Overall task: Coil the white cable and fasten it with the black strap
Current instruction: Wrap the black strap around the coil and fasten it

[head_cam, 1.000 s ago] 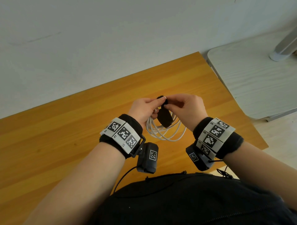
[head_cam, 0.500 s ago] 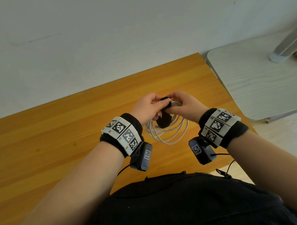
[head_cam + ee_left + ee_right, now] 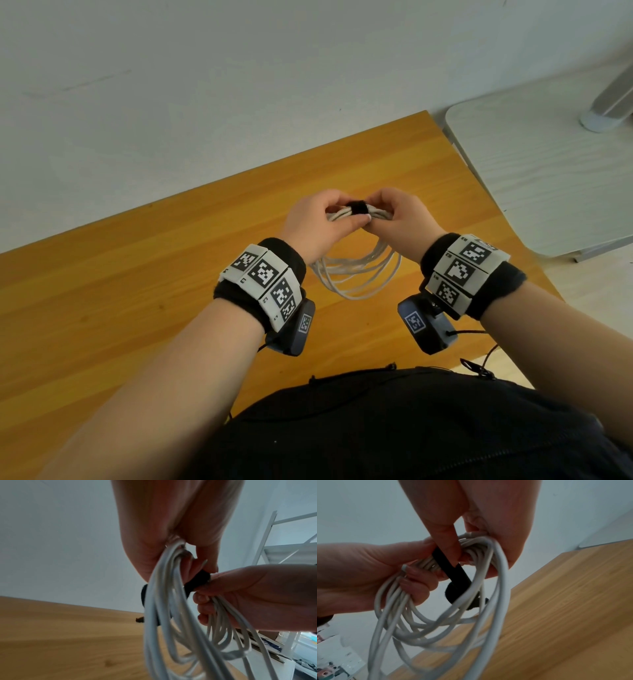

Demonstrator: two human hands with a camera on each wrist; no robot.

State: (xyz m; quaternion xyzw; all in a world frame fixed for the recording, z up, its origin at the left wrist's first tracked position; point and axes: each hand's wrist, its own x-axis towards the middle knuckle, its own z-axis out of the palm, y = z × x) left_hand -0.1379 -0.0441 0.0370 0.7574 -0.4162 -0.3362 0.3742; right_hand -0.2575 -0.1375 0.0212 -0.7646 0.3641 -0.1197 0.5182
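The white cable is a coil of several loops, held upright above the wooden table. My left hand grips the top of the bundle from the left, fingers curled round the strands. My right hand grips it from the right and pinches the black strap against the cable. The strap wraps over the bundle between my thumbs. In the right wrist view a loose end of the strap hangs down inside the coil. The left wrist view shows the strap under the right thumb and the cable loops hanging.
A pale wall runs along the table's far edge. To the right stands a lower white table with a grey post on it. The wooden table's right edge lies close to my right hand. A white shelf frame stands further right.
Both hands lifted the coil's top and moved slightly away from my body. The strap, which hung loose in front of the coil, now wraps over the bundle.
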